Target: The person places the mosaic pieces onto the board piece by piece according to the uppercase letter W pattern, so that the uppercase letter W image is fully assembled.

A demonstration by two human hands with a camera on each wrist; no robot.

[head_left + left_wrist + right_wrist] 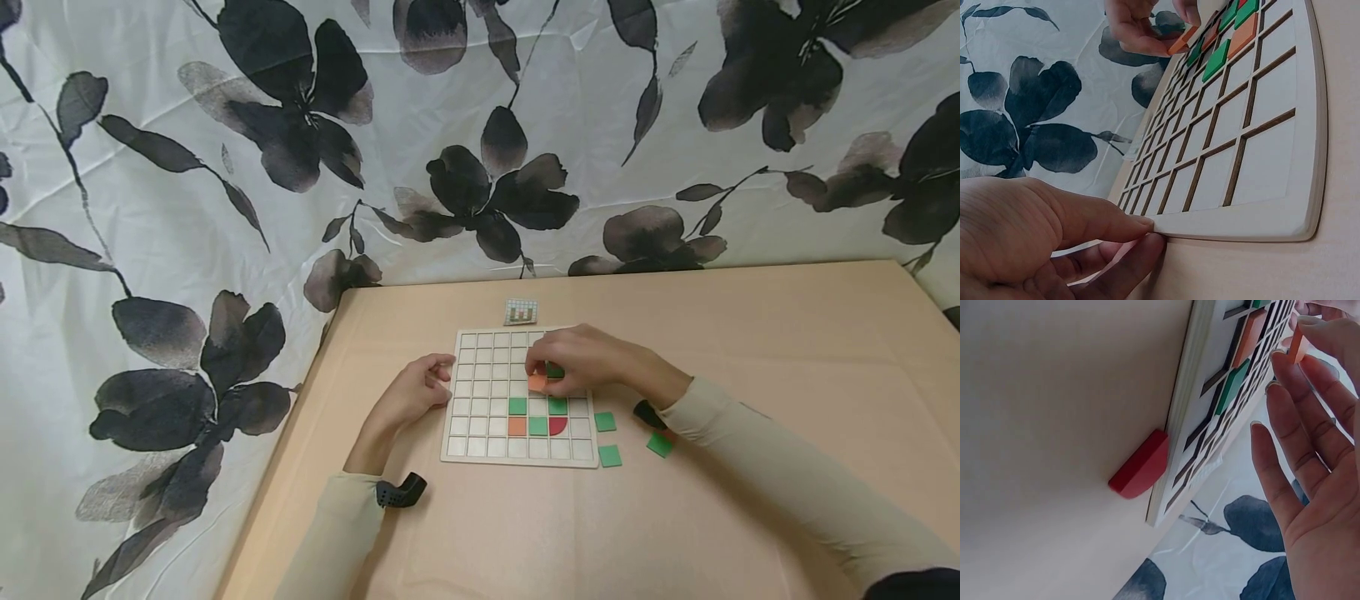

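"Orange tile (537,382) in the pinch?"

"Yes. The right hand (588,362) grips it between thumb and fingertips, tilted, over the far half of the gridded board (450,455)."

"And the left hand (412,388)?"

"Left of the pinch, fingers loosely bent, thumb touching the board's edge; it doesn't clasp anything that I can see."

"How much is laid?"

"Partly filled, I'd judge. Nearer the person than the pinch sit a second orange tile (517,427), a red quarter-round (557,426) and some set green tiles (538,427); another green one shows under the right hand. Its fingers hide some squares, so I can't give a full count."

"What's left?"

"Three loose green tiles (610,456) lie right of the pinch, off the board, and the right wrist view shows a loose red piece (1141,467) by the board's edge. Many squares are bare, mostly left of the pinch, though perhaps not all need filling. A small patterned card (521,312) lies beyond the pinch."

"And the held one's looks?"

"Plain, flat and thin, with straight edges; its full outline is covered by the fingers."
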